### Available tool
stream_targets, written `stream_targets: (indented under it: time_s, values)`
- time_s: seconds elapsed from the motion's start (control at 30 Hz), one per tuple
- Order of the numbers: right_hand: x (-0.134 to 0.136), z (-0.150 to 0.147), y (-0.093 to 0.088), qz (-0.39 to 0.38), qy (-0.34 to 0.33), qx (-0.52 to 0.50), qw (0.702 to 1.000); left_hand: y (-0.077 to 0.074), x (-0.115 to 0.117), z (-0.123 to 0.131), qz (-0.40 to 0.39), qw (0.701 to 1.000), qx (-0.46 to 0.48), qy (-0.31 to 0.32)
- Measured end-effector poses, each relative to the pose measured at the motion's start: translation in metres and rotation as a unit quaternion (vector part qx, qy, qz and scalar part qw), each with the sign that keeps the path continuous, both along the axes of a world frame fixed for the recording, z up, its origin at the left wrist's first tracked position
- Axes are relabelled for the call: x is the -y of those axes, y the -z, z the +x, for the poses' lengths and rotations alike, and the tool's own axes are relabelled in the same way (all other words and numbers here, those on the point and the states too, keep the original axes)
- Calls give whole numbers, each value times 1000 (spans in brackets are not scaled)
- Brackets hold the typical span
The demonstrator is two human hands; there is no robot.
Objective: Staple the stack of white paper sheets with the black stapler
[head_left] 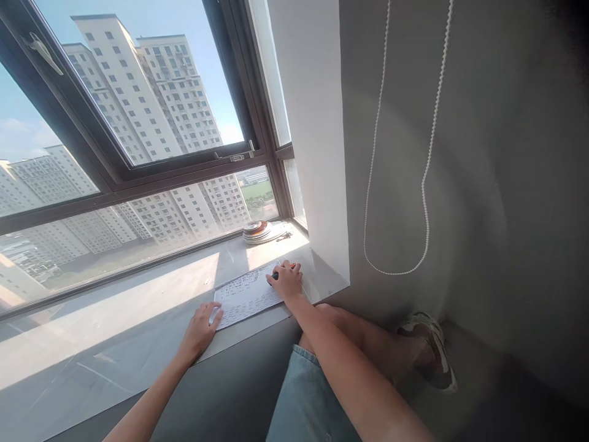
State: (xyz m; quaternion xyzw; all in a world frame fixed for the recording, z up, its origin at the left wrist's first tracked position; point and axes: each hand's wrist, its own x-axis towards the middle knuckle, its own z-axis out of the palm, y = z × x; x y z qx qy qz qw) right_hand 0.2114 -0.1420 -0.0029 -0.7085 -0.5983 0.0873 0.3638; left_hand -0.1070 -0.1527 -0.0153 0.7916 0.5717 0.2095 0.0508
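Head view: the written paper sheet point(246, 298) lies by the front edge of the windowsill point(138, 344), near its right corner. It should be light, thin and easy to crease; best is holding its left edge, where the left hand point(203, 326) rests, fingers loosely spread. The right hand point(287, 282) grips a dark pen point(275, 276).

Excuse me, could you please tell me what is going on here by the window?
A person has a white sheet with rows of small dark marks on the windowsill. The right hand holds a dark object, perhaps a pen, at the sheet's upper right; the fingers hide part of it. The left hand rests at the sheet's left edge. Farther back, a stack of round, flat things sits on the sill.
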Motion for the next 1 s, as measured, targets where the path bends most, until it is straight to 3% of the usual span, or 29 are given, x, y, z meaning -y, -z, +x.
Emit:
stream_targets:
  time_s: [0.37, 0.57, 1.0]
  values:
    - [-8, 8, 0, -15, 40, -54, 998, 2, -2, -1, 15, 1000, -8, 3]
    - [-9, 13, -1, -33, 27, -73, 996, 1, -1, 0, 6, 1000, -8, 2]
    - [-5, 1, -2, -20, -15, 69, 997, 2, 2, 2, 1, 1000, -14, -2]
